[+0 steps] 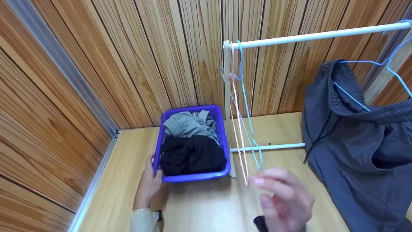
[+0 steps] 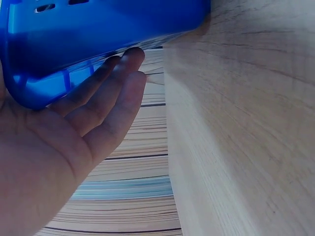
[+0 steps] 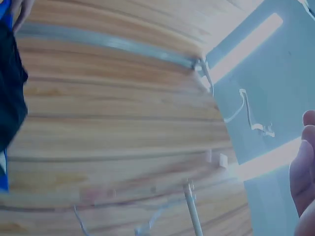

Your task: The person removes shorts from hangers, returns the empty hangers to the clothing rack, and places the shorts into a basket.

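Note:
In the head view, my left hand [image 1: 151, 182] holds the near left corner of a purple plastic laundry basket [image 1: 196, 178]. Its thumb lies at the front rim. The left wrist view shows the fingers [image 2: 110, 105] along the outside of the basket, which looks blue there. Inside lie a black garment [image 1: 193, 154] and, behind it, a grey garment [image 1: 190, 124]. My right hand [image 1: 285, 196], fingers loosely bent and holding nothing, hovers right of the basket, near the lower end of a pink hanger [image 1: 236, 109]. A blue hanger [image 1: 244, 96] hangs beside that one.
A white rack rail [image 1: 305, 35] runs to the right above the wooden tabletop [image 1: 199, 206], with a lower bar [image 1: 273, 147]. Dark grey drawstring trousers [image 1: 357, 154] hang from another blue hanger [image 1: 388, 61]. Wood-patterned panels [image 1: 190, 58] stand behind and at left.

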